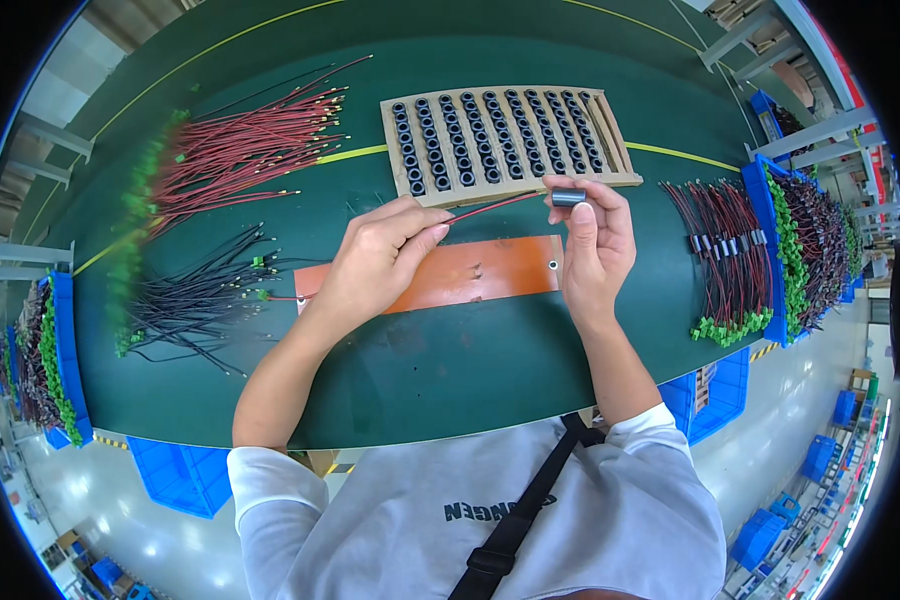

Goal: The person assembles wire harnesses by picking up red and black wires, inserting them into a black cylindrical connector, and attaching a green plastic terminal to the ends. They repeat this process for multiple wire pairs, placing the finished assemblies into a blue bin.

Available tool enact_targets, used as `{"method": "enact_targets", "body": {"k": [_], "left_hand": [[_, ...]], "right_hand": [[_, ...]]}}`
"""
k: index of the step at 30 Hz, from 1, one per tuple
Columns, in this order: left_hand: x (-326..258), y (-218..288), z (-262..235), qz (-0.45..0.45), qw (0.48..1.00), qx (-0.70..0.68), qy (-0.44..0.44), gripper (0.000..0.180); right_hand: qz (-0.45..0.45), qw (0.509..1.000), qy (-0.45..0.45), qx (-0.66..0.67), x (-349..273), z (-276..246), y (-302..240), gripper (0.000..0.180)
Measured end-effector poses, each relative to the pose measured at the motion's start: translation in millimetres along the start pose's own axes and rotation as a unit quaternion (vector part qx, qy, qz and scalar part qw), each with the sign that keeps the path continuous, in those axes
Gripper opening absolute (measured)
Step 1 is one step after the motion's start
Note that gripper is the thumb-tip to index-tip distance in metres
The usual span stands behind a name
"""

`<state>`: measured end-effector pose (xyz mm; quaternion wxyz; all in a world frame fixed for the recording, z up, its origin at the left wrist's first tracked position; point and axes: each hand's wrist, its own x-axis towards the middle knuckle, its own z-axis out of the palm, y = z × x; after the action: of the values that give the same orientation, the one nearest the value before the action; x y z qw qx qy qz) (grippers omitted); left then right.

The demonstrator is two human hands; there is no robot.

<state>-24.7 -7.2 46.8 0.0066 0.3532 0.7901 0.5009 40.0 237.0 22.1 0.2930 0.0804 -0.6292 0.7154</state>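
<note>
Red wire [495,206] is pinched in the left grip [380,255] and black cylinder [568,198] in the right grip [598,248], orange strip [505,270] partly obscured, tray [510,187] beyond.

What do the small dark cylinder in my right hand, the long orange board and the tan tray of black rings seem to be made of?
The dark cylinder: smooth and shiny, perhaps ferrite or plastic; it catches the light. The orange board: glossy, probably plastic or laminate, with soft reflections. The tan tray: matte, perhaps cardboard or fibreboard; dull brown, no shine.
</note>
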Motion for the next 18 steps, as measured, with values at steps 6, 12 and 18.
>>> {"method": "enact_targets", "body": {"k": [6, 12, 18], "left_hand": [[0, 5, 3, 0.005, 1.000, -0.006, 0.001, 0.018], [-3, 6, 7, -0.009, 0.999, -0.028, -0.013, 0.018], [-8, 14, 19, -0.085, 0.988, -0.126, 0.005, 0.021]], "right_hand": [[0.011, 0.999, -0.012, -0.037, -2, 2, -2, 0.024], [0.178, 0.972, -0.035, 0.152, -2, 10, -8, 0.029], [0.322, 0.886, -0.115, 0.312, -20, 27, -12, 0.032]]}}
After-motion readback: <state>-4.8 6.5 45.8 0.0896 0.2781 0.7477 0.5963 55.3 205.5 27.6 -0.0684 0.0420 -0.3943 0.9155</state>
